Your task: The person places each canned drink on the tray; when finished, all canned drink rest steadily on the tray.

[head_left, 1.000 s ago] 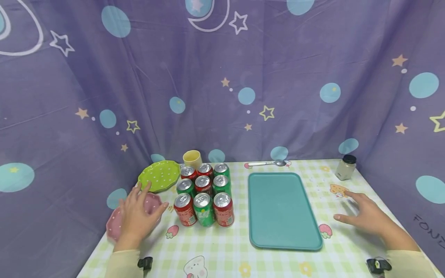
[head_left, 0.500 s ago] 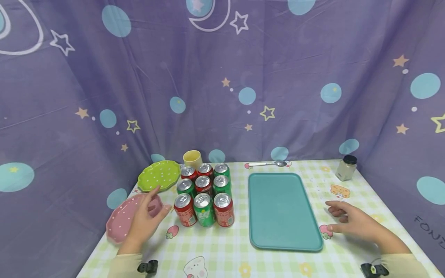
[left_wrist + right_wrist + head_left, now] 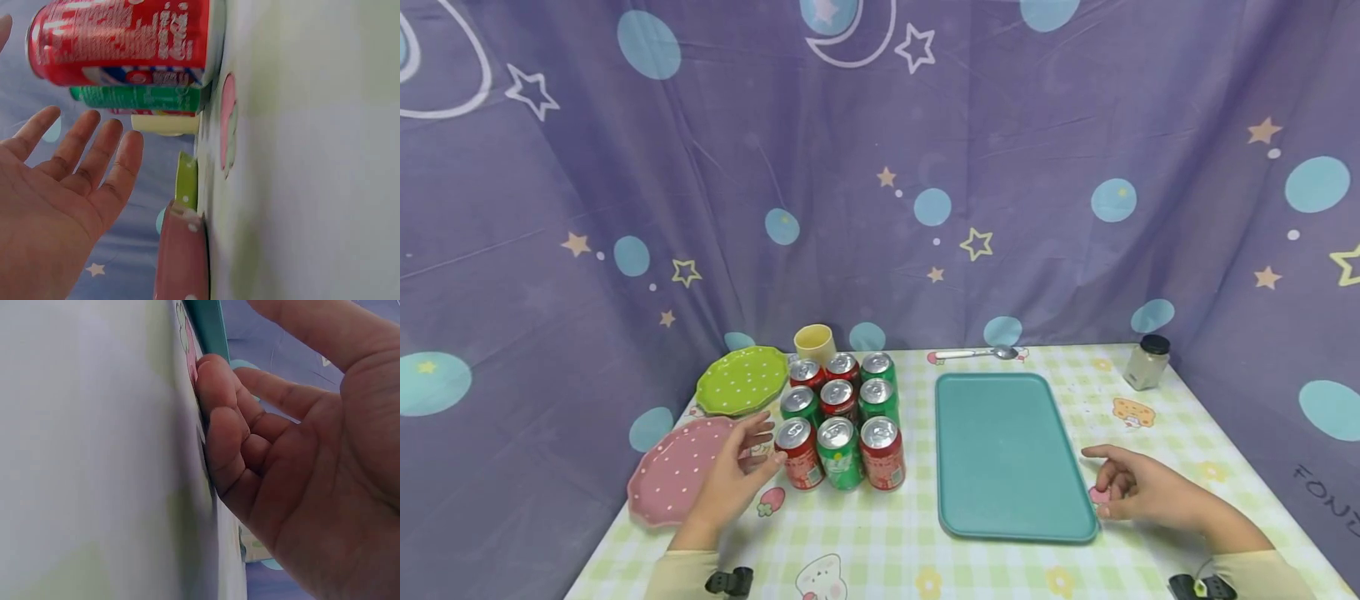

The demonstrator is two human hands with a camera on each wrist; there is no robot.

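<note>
My left hand (image 3: pixel 735 475) reaches toward the red Coca-Cola can (image 3: pixel 800 457) at the front left of a block of soda cans, its fingers spread and relaxed. In the left wrist view a gap shows between the fingertips and that can (image 3: pixel 125 44). Beside it in the front row stand a green can (image 3: pixel 841 458) and another red can (image 3: pixel 883 457). At the right edge of the teal tray (image 3: pixel 1011 458), my right hand (image 3: pixel 1157 496) hangs low with nothing in it. Its index finger points forward; the other fingers curl loosely close to the tablecloth.
A pink dotted plate (image 3: pixel 673 475) lies under and left of my left forearm, with a green dotted plate (image 3: pixel 743 382) behind it. Behind the cans is a yellow cup (image 3: pixel 815 342). A spoon (image 3: pixel 976 353) lies behind the tray; a black-lidded jar (image 3: pixel 1147 365) stands back right.
My left hand has moved right, from over the pink plate to beside the front left can. My right hand has come left and lower, up to the tray's edge, its fingers more curled.
</note>
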